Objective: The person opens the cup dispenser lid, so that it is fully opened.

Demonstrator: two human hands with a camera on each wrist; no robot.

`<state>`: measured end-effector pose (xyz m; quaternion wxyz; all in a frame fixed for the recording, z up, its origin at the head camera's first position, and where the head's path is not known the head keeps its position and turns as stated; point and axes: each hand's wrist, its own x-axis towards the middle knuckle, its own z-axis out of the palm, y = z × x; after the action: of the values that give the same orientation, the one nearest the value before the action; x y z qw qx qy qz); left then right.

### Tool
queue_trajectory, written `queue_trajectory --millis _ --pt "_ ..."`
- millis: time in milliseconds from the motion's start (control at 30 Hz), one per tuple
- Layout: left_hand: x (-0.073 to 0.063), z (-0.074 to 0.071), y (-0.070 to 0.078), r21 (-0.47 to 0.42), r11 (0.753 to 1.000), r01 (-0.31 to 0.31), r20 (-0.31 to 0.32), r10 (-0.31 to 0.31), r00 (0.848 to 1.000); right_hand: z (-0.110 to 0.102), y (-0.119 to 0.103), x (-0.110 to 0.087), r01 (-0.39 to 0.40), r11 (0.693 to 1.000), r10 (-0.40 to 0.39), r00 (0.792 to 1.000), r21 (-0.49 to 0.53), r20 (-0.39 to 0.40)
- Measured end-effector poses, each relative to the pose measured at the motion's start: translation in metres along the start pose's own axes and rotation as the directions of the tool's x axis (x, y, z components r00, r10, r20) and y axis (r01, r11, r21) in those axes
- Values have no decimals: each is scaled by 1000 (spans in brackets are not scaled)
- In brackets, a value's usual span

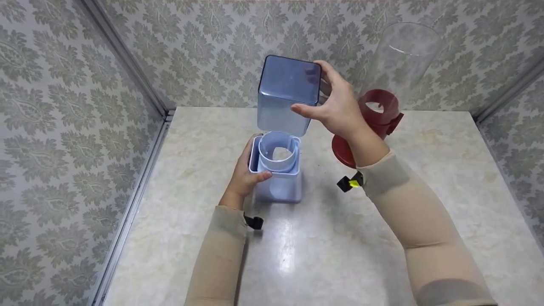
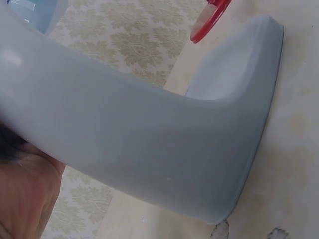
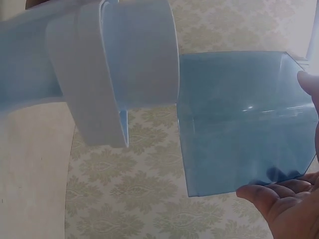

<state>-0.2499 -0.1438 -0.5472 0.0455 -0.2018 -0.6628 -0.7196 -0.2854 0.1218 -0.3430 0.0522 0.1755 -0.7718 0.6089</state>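
Note:
A light blue plastic stand (image 1: 278, 187) with a square rim and a round collar stands on the table; in the left wrist view its curved body (image 2: 149, 134) fills the middle. My left hand (image 1: 246, 180) grips it by the rim, thumb across the front edge and fingers behind the left side. Held in my right hand (image 1: 338, 104) is a translucent blue square container (image 1: 289, 80), closed end up, above and just behind the collar. Thumb and fingers hold it on two sides near that end. In the right wrist view the container (image 3: 239, 124) sits beside the collar (image 3: 144, 55).
A red plastic stand (image 1: 376, 114) with a clear cylinder (image 1: 403, 63) on top stands behind my right forearm, which partly hides it. Patterned walls (image 1: 212, 51) close off the table (image 1: 204, 127) at the back and both sides.

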Motion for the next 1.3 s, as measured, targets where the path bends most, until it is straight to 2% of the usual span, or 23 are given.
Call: queue_trajectory --millis 133,333,567,767,900,1000,1167,1300 --pt "0 0 -1 -10 1000 -20 9 20 1000 -1 11 6 -9 999 8 999 -38 -33" --pt "0 0 -3 -20 999 -30 10 30 999 1 37 21 2 998 -3 1000 -66 -19" --pt "1 0 -3 -4 999 -46 25 46 999 7 78 38 -96 974 98 995 -206 0" --pt "1 1 -4 10 999 -54 9 53 999 19 116 53 -158 980 162 987 -118 23" --pt "1 4 -4 31 999 -18 12 18 1000 24 140 56 -257 962 260 965 -91 31" --pt "0 6 -3 30 1000 -6 9 6 1000 28 155 55 -300 950 304 952 -85 39" --pt "-1 4 -1 29 999 -14 0 14 1000 36 174 55 -303 950 307 951 -81 44" --pt "-1 1 0 35 999 -25 0 25 1000 38 179 56 -309 950 311 949 -48 41"
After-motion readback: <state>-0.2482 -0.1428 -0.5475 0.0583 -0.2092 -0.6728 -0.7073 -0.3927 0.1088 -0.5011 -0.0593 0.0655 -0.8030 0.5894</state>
